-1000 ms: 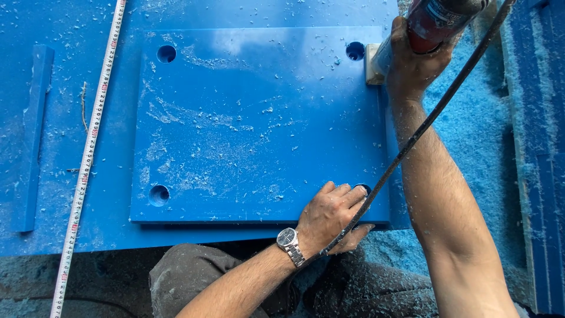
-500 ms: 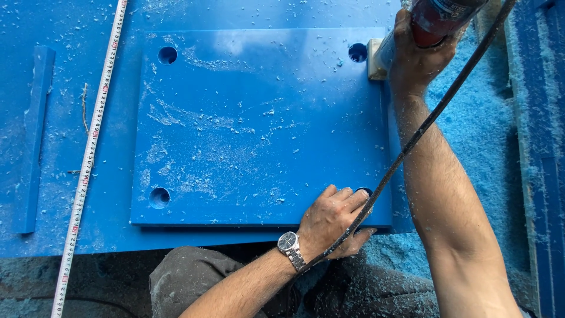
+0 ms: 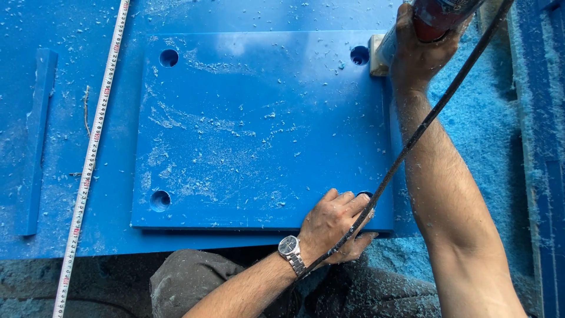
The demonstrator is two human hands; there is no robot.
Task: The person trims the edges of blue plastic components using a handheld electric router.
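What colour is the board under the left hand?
Blue, dusted with pale shavings; the board shows best in the head view.

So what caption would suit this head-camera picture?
Left hand steadies a blue plastic plate while the right hand grips a corded power tool at its far edge.

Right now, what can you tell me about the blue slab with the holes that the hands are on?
The blue slab is a flat rectangular panel, plastic by its look, lying on a larger blue sheet. It has a round hole near each corner; the near-right one is partly covered by the left hand, which presses on that corner. Pale shavings and scuffs dust its top. At its far-right edge the right hand holds a power tool, whose black cable runs back over the left hand.
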